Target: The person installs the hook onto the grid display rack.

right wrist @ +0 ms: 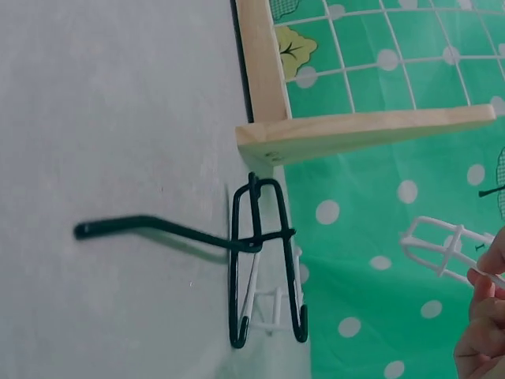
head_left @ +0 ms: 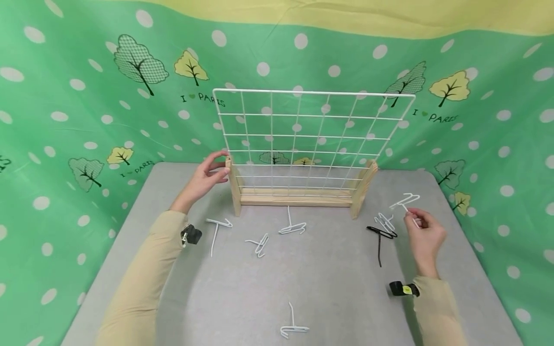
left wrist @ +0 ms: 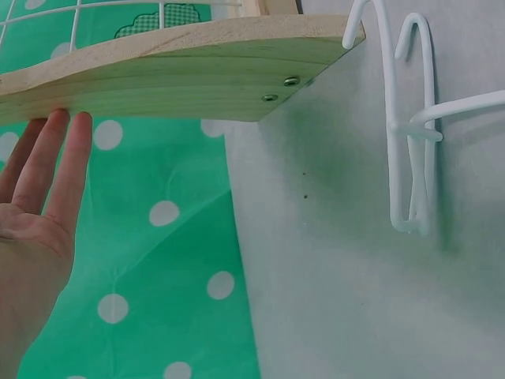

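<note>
A white wire grid panel [head_left: 298,134] stands in a wooden base [head_left: 298,198] with a side post at each end. My left hand [head_left: 207,177] touches the left post [head_left: 233,187]; in the left wrist view its straight fingertips meet the outer wood face [left wrist: 158,95]. To the right of the rack, my right hand [head_left: 426,235] pinches a white wire hook [head_left: 407,199] by its stem, raised off the table. The hook's frame [right wrist: 442,245] shows in the right wrist view. Below it lie a black wire hook [head_left: 379,235] and another white hook [head_left: 384,222].
Several more white hooks lie on the grey table [head_left: 242,298]: one at the left [head_left: 218,223], one left of centre [head_left: 259,245], one before the base [head_left: 292,228], one near the front [head_left: 294,329]. A green dotted cloth [head_left: 130,115] surrounds the table.
</note>
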A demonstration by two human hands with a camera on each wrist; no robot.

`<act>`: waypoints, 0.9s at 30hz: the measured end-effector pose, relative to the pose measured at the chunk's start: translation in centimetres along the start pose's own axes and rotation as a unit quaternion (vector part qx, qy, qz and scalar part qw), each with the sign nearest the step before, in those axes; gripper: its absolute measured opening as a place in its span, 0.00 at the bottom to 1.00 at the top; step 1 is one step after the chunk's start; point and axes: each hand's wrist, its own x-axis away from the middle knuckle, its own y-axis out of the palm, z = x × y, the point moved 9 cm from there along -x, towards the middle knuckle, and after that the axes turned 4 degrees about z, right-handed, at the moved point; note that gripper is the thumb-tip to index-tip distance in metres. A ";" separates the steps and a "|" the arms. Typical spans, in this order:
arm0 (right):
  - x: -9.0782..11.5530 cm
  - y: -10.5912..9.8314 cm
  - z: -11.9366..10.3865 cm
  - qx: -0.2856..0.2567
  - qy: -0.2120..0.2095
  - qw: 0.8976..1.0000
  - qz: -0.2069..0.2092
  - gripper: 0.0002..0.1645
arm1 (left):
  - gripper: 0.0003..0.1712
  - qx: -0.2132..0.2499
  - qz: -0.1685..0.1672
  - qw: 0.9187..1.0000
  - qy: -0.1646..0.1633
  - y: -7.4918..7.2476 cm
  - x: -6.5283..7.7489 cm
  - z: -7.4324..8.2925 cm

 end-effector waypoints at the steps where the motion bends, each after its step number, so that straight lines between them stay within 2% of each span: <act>1: 0.1 0.1 -0.1 -0.001 0.000 1.000 -0.001 0.08 | 0.27 0.002 0.001 1.000 -0.001 0.0 0.0 0.0; 16: 0.9 0.4 -2.5 0.011 -0.049 0.999 -0.017 0.06 | 0.28 0.013 -0.003 1.000 0.008 0.0 -0.2 -0.3; 27: 0.8 0.8 -5.0 -0.027 -0.085 0.996 -0.022 0.05 | 0.27 0.017 0.007 1.000 0.006 -0.1 -0.2 -0.6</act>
